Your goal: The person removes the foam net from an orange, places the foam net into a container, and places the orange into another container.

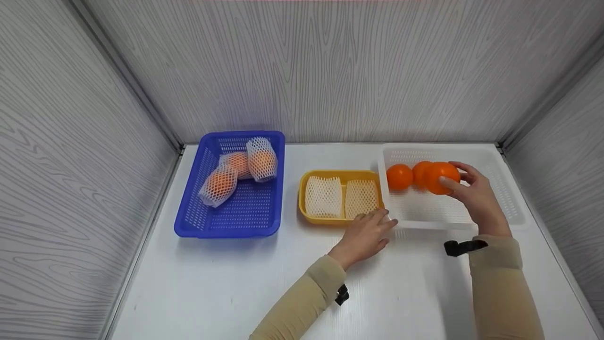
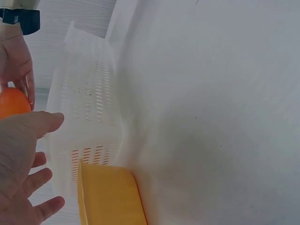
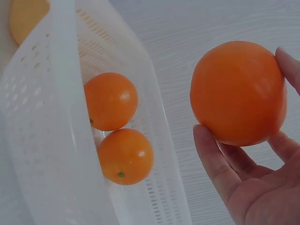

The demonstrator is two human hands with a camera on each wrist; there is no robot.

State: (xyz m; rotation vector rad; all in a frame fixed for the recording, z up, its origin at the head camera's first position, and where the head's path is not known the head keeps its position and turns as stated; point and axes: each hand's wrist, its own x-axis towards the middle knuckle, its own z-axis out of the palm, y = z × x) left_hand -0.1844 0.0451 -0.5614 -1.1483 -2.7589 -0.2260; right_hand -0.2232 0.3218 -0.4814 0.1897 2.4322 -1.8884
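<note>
My right hand (image 1: pixel 480 200) grips an orange (image 3: pixel 239 93) between thumb and fingers, held above the white basket (image 1: pixel 427 225). Inside that basket lie two more oranges (image 3: pixel 111 101), side by side; the head view shows one of them partly hidden behind the held orange. My left hand (image 1: pixel 365 236), fingers spread and holding nothing, hovers by the front right corner of the yellow tray (image 1: pixel 325 221), near the white basket's left corner. In the tray lie two flat white foam net sleeves (image 1: pixel 323 197), side by side. Whether the left fingertips touch a rim I cannot tell.
At the left stands a blue basket (image 1: pixel 245 231) with three oranges in white foam nets (image 1: pixel 262 160). All the containers are on a white table (image 1: pixel 226 283). Grey wood-grain panels (image 1: pixel 306 71) close in the back and both sides.
</note>
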